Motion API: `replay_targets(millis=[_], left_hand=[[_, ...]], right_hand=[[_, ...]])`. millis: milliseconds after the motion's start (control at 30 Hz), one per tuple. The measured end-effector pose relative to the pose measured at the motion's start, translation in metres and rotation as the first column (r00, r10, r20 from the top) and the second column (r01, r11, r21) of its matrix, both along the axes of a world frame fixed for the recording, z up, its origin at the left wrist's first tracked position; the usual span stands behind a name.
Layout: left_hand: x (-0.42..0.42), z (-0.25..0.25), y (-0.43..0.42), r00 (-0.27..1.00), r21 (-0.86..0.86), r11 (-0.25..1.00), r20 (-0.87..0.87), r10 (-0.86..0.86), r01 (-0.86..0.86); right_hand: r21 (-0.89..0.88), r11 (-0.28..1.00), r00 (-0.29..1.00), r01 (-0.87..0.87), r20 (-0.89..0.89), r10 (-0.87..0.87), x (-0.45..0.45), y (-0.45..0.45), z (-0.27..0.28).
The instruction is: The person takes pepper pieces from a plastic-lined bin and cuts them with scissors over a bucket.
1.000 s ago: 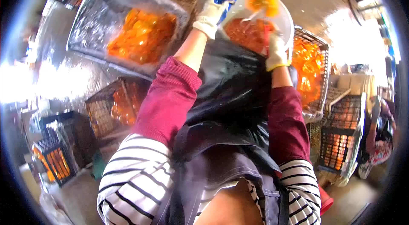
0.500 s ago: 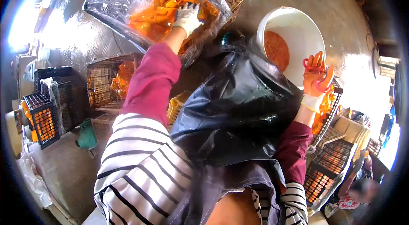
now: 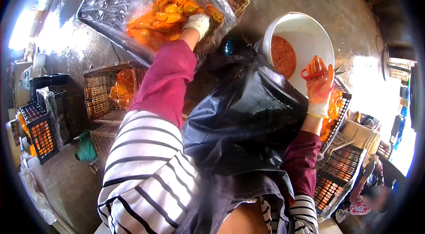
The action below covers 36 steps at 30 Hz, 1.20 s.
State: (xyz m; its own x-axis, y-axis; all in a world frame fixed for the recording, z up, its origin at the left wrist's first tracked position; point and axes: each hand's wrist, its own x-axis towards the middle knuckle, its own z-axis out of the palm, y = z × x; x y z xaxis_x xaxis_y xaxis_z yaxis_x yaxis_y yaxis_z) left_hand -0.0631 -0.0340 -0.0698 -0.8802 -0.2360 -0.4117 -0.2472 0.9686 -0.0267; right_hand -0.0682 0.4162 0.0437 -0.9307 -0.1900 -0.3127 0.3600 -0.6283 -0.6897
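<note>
My left hand [image 3: 198,24], in a white glove, reaches down among glossy orange pieces that look like peppers [image 3: 170,12]. They lie in a crate lined with clear plastic [image 3: 110,8]. Its fingers are turned down and hidden. In an orange-stained glove, my right hand [image 3: 319,85] has scissors [image 3: 310,75] hooked on it, the red handle loop around the fingers and a blade tip showing on the far side. This hand is palm up by the rim of a white bucket [image 3: 327,34] with reddish contents [image 3: 283,57]. A black plastic apron [image 3: 248,119] covers my lap.
At left stand a brown crate [image 3: 95,94] with an orange bag, black crates [image 3: 42,134] and a green object [image 3: 86,146]. Crates of orange pieces [image 3: 334,114] line my right side. Another person [image 3: 365,194] is at the lower right.
My left hand has moved slightly right and down, its fingers now out of sight among the orange pieces. My right hand has turned a little, still with the scissors. The view has shifted slightly.
</note>
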Motion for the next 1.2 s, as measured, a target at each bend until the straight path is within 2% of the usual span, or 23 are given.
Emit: replay_targets(millis=[100, 133, 233, 267, 300, 333, 367, 400, 433, 533, 633, 700, 767, 800, 833, 867, 933, 1033, 1100, 1133, 1200], left_hand=[[0.025, 0.004, 0.002, 0.994, 0.121, 0.992, -0.107, 0.036, -0.023], [0.031, -0.007, -0.001, 0.984, 0.219, 0.973, -0.143, 0.109, -0.076], [0.046, -0.005, -0.003, 0.795, 0.519, 0.850, -0.474, 0.379, -0.095], [0.043, -0.003, -0.003, 0.674, 0.765, 0.624, -0.379, 0.634, -0.157], [0.032, 0.009, -0.006, 0.653, 0.912, 0.328, -0.095, 0.752, -0.245], [0.026, 0.017, -0.001, 0.614, 0.965, 0.139, 0.028, 0.789, -0.223], [0.018, 0.030, 0.010, 0.578, 0.981, -0.053, 0.154, 0.801, -0.188], [0.004, 0.023, 0.014, 0.648, 0.976, 0.023, 0.126, 0.751, -0.215], [-0.010, 0.016, 0.023, 0.594, 0.904, -0.007, 0.287, 0.752, -0.428], [-0.016, 0.009, 0.046, 0.591, 0.982, -0.161, 0.189, 0.784, -0.101], [-0.003, -0.005, 0.039, 0.663, 0.967, -0.241, 0.235, 0.711, -0.084], [-0.007, -0.034, 0.030, 0.699, 0.833, -0.552, 0.375, 0.609, 0.034], [-0.012, -0.056, 0.027, 0.751, 0.585, -0.800, 0.468, 0.465, 0.131], [-0.002, -0.005, 0.043, 0.682, 0.890, -0.435, 0.234, 0.693, 0.137], [0.005, 0.037, 0.058, 0.632, 0.858, -0.502, 0.332, 0.700, 0.105], [-0.020, -0.005, 0.050, 0.561, 0.939, -0.333, 0.232, 0.794, 0.083], [-0.036, -0.011, 0.050, 0.443, 0.946, -0.323, 0.302, 0.844, -0.031], [-0.038, -0.012, 0.048, 0.478, 0.960, -0.278, 0.242, 0.844, 0.004], [-0.021, -0.013, 0.036, 0.626, 0.864, -0.502, 0.366, 0.688, 0.047], [-0.014, -0.027, 0.031, 0.665, 0.939, -0.129, -0.123, 0.737, 0.318], [0.001, -0.030, 0.016, 0.683, 0.897, -0.094, -0.258, 0.683, 0.432]], right_hand=[[0.023, 0.999, 0.999, -0.032, -0.014, 0.033, 0.009, 0.001, 0.000], [0.023, 0.998, 0.997, -0.062, -0.036, 0.063, 0.008, 0.004, -0.002], [0.068, 0.996, 0.998, -0.051, -0.028, 0.053, 0.011, 0.000, 0.003], [0.093, 0.995, 0.999, -0.032, -0.009, 0.032, 0.012, -0.002, 0.004], [0.090, 0.995, 0.998, -0.052, -0.016, 0.053, 0.011, -0.002, 0.002], [0.085, 0.994, 0.997, -0.073, -0.023, 0.076, 0.007, -0.003, -0.002], [0.080, 0.992, 0.995, -0.095, -0.032, 0.098, 0.003, -0.004, -0.006], [0.066, 0.992, 0.993, -0.110, -0.030, 0.112, -0.001, -0.003, -0.013], [0.055, 0.991, 0.992, -0.121, -0.031, 0.123, -0.004, -0.002, -0.020], [0.107, 0.990, 0.996, -0.087, 0.024, 0.085, -0.006, -0.011, -0.014], [0.165, 0.985, 0.997, -0.056, 0.061, 0.047, -0.001, -0.023, -0.009], [0.201, 0.978, 0.997, -0.054, 0.059, 0.043, -0.001, -0.027, -0.009], [0.251, 0.966, 0.997, -0.068, 0.052, 0.057, 0.002, -0.028, -0.010], [0.289, 0.955, 0.997, -0.071, -0.012, 0.078, 0.005, -0.030, -0.010], [0.327, 0.943, 0.992, -0.069, -0.079, 0.100, 0.009, -0.033, -0.010], [0.322, 0.943, 0.986, -0.085, -0.111, 0.127, 0.011, -0.030, -0.010], [0.265, 0.954, 0.973, -0.138, -0.143, 0.181, 0.014, -0.020, -0.012], [0.249, 0.951, 0.967, -0.185, -0.126, 0.221, 0.012, -0.010, -0.018], [0.183, 0.969, 0.983, -0.167, -0.044, 0.178, 0.014, -0.013, -0.010], [0.225, 0.963, 0.988, -0.149, -0.011, 0.155, 0.016, -0.017, -0.007], [0.304, 0.946, 0.994, -0.112, 0.036, 0.106, 0.016, -0.027, -0.001]])
